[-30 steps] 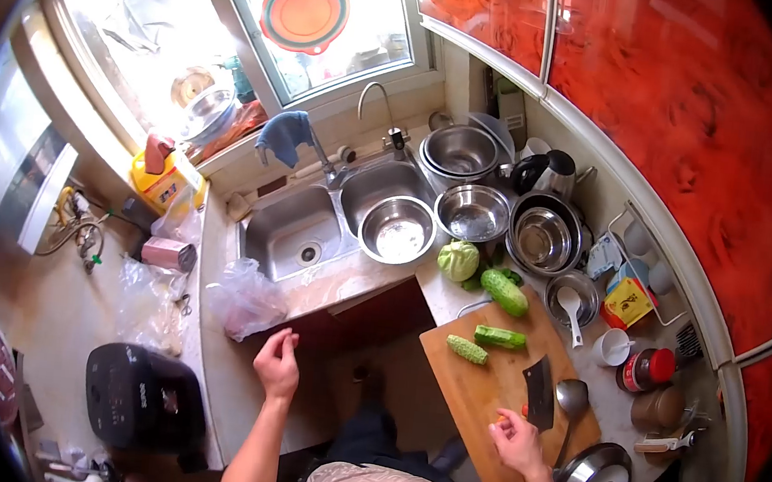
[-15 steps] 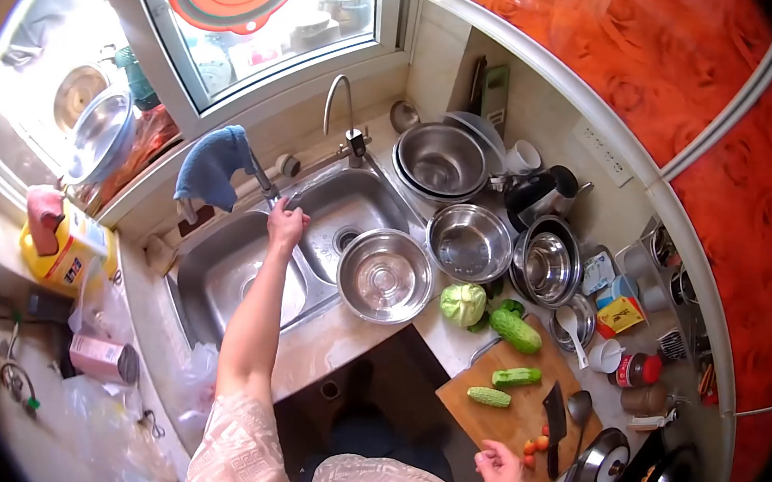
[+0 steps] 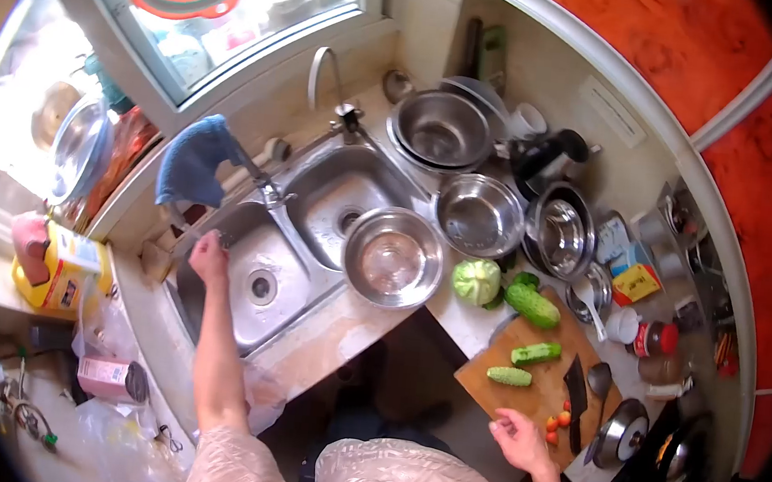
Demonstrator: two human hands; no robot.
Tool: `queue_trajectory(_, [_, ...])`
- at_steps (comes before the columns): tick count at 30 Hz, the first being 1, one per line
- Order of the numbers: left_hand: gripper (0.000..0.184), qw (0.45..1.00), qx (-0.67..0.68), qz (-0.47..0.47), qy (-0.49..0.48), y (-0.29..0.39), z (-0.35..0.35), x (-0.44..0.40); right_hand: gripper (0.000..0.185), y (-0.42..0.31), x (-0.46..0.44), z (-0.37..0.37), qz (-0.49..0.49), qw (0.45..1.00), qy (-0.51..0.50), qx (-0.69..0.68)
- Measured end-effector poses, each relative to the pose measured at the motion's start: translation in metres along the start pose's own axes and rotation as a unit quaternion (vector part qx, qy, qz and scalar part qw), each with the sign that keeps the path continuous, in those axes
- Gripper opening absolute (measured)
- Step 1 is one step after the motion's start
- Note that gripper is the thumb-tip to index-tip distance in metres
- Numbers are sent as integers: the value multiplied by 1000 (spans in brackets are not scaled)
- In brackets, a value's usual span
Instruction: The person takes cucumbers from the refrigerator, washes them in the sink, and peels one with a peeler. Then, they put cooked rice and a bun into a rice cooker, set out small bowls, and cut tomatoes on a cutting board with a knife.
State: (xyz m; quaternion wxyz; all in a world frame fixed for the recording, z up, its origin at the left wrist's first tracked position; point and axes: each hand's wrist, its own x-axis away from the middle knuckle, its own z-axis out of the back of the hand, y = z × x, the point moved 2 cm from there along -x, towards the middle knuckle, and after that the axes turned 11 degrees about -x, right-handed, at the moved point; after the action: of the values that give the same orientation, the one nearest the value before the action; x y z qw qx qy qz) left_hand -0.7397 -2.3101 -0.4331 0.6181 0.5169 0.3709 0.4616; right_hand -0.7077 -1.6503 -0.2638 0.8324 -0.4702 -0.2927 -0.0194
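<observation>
My left hand [image 3: 209, 259] is over the left basin of the steel sink [image 3: 259, 252], below the blue cloth [image 3: 194, 162] draped over the faucet [image 3: 270, 191]. Its fingers are small and blurred, so their grip is unclear. My right hand [image 3: 523, 443] hovers by the near edge of the wooden cutting board [image 3: 509, 406], fingers loosely curled and apart, holding nothing. On the board are cut cucumber pieces [image 3: 536, 353], small red and orange pieces [image 3: 558, 423] and a dark cleaver [image 3: 575, 399]. A steel bowl [image 3: 394, 258] stands by the right basin.
A pale green cabbage [image 3: 477, 281] and a larger cucumber [image 3: 533, 305] lie behind the board. Steel bowls [image 3: 479, 215] crowd the back corner near a kettle [image 3: 551, 164]. A lidded pan [image 3: 620, 433] stands at right. A yellow jug [image 3: 63, 266] is at left.
My left hand has moved left and down from the faucet handle to over the left basin. My right hand has shifted slightly up and right. The view has tilted a little.
</observation>
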Motion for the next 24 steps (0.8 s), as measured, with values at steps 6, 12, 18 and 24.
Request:
queue_trajectory(6, [20,983,-136,-119,34,14,-27,-15,33,-1,7,5,-14,1000,-6,23])
queue_trajectory(12, [53,825,-534,-129,-130,30,-85,6,38,27,30,19,-70,997,29,11])
queue_trajectory(18, [66,716,-646,-243,-106,59,-144,0,39,55,45,8,-118,987,106,30])
queue_trajectory(24, [40,806,-469,-251,-260,60,-137,-3,39,107,90,-10,-221,952,211,-32])
